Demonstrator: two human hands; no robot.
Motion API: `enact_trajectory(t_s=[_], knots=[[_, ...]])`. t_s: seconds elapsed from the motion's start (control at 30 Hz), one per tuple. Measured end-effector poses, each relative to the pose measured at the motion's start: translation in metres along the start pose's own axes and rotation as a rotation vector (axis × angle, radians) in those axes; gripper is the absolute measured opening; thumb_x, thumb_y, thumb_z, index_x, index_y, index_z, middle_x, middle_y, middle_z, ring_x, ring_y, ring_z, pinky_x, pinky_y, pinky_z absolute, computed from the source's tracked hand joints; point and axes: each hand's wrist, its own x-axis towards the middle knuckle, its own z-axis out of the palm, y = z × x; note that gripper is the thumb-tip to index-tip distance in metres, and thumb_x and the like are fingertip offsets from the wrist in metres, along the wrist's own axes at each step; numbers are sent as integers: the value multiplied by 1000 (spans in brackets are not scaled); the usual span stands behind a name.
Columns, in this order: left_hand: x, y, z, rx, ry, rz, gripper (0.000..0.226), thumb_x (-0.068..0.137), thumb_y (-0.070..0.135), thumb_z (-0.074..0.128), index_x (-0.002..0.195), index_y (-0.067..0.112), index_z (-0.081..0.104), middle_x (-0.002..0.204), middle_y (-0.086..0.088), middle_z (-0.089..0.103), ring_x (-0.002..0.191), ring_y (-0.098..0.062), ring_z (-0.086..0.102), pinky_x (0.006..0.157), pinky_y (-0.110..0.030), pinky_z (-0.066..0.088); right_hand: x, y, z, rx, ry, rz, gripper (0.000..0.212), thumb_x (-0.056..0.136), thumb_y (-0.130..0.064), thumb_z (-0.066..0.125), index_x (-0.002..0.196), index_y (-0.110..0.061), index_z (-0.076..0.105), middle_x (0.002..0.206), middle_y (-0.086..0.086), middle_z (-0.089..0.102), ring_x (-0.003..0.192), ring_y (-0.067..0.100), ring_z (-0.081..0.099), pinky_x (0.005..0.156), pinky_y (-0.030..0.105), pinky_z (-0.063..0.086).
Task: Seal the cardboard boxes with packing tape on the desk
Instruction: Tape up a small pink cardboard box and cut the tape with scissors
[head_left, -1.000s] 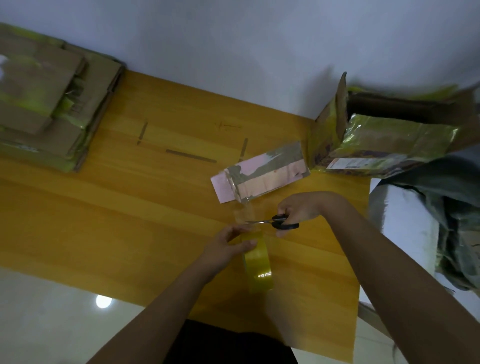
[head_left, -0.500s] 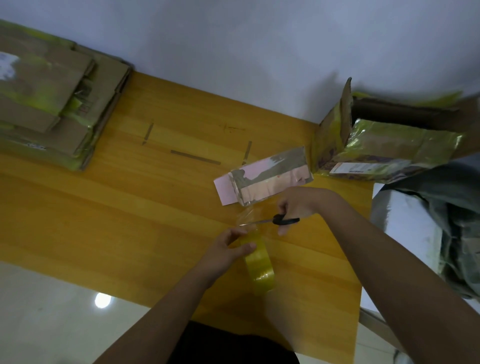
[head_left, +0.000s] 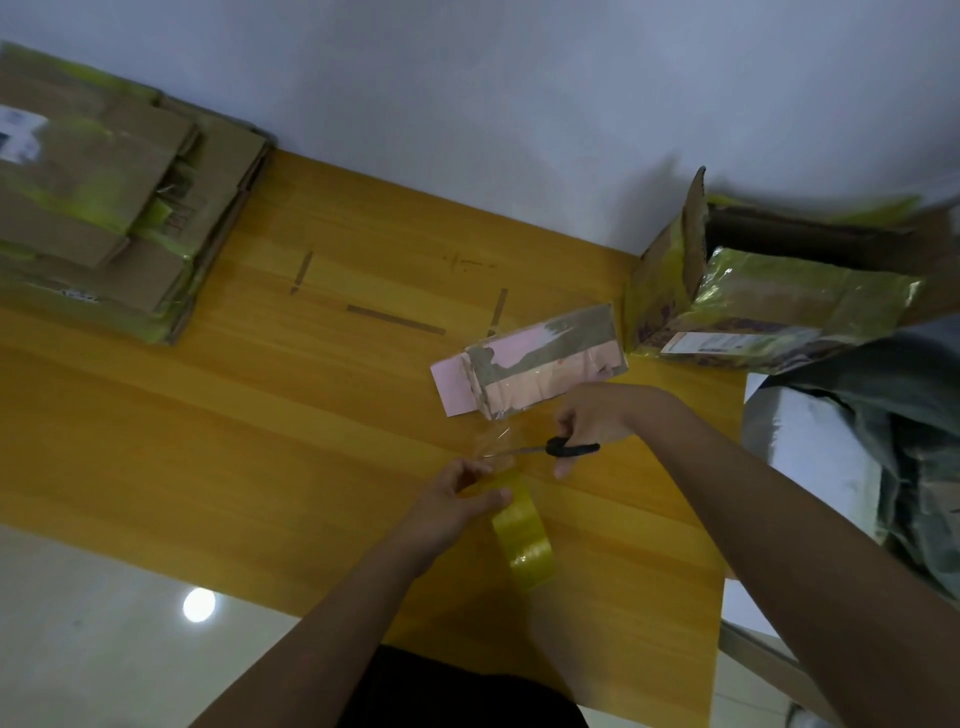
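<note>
A small pink and grey cardboard box (head_left: 535, 369) lies on the wooden desk (head_left: 260, 415), partly covered in clear tape. A clear strip of tape (head_left: 496, 439) runs from its near corner down to a yellowish tape roll (head_left: 522, 535). My left hand (head_left: 457, 501) grips the top of that roll. My right hand (head_left: 589, 421) holds black-handled scissors (head_left: 550, 448), whose blades lie across the stretched strip, just above my left hand's fingers.
A stack of flattened cardboard boxes (head_left: 98, 208) sits at the desk's far left. An open carton (head_left: 769, 249) with a shiny wrapped parcel (head_left: 800, 306) stands at the far right by the wall. Grey cloth (head_left: 909, 441) lies beyond the desk's right edge.
The scissors' blades have closed in across the tape strip. Both hands stay in almost the same place; the view has shifted slightly.
</note>
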Motion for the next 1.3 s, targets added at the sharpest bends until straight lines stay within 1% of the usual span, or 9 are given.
enact_trajectory(t_s=[0.3, 0.5, 0.63, 0.7, 0.77, 0.87, 1.03, 1.17, 1.3], knots=[[2, 5, 0, -43, -7, -23, 40, 65, 40, 85, 90, 23, 59, 130, -2, 58, 127, -22, 50, 100, -41, 45, 6, 3, 10, -35, 91, 9, 47, 63, -50, 87, 61, -19, 52, 70, 3, 48, 64, 19, 43, 59, 31, 35], [-5, 3, 3, 35, -6, 20, 23, 82, 15, 74, 89, 19, 52, 119, 2, 57, 112, -8, 54, 72, -15, 46, -4, 9, 11, -83, 139, 61, 53, 67, -56, 82, 63, -19, 45, 67, 0, 41, 62, 17, 38, 57, 29, 29], [-2, 4, 2, -30, 22, 70, 21, 83, 11, 73, 91, 15, 54, 117, 3, 60, 125, -16, 51, 87, -23, 46, -10, 5, 21, -215, 124, 151, 57, 67, -71, 73, 78, -20, 52, 76, -1, 51, 68, 17, 45, 56, 29, 32], [0, 4, 0, -24, 1, 91, 21, 83, 14, 74, 91, 16, 55, 121, 1, 59, 127, -19, 49, 96, -32, 44, -8, 6, 30, -345, 164, 186, 60, 70, -73, 69, 94, -19, 56, 91, 1, 57, 82, 20, 51, 60, 30, 39], [1, 2, 0, 0, -3, 97, 20, 82, 16, 74, 89, 19, 55, 123, 1, 59, 129, -19, 48, 100, -38, 43, -3, 7, 42, -477, 256, 188, 57, 79, -60, 70, 113, -19, 53, 109, 4, 57, 103, 26, 51, 70, 34, 42], [-3, 4, 2, 52, 4, 108, 19, 84, 18, 73, 88, 21, 54, 128, 2, 57, 127, -16, 48, 93, -32, 45, 1, 6, 53, -638, 394, 164, 55, 90, -40, 65, 135, -17, 43, 133, 6, 48, 125, 29, 41, 88, 36, 43], [-10, 9, 1, 523, 38, 372, 20, 84, 31, 74, 89, 31, 55, 117, 15, 44, 118, -12, 37, 88, -24, 31, -1, -1, 47, -666, 480, 126, 52, 89, -35, 65, 134, -19, 44, 134, 2, 47, 127, 27, 37, 92, 36, 37], [-12, 10, 3, 557, -22, 412, 24, 78, 42, 74, 90, 35, 54, 124, 24, 38, 120, -8, 31, 90, -18, 29, -5, -6, 45, -718, 576, 43, 53, 88, -36, 66, 132, -17, 43, 133, 2, 46, 129, 27, 34, 93, 35, 36], [-11, 8, 1, 628, -42, 479, 38, 73, 58, 66, 94, 27, 57, 128, 28, 36, 124, -6, 29, 95, -22, 27, -15, -10, 38, -773, 614, -6, 61, 86, -42, 67, 134, -16, 41, 137, 3, 45, 141, 32, 24, 107, 41, 29]])
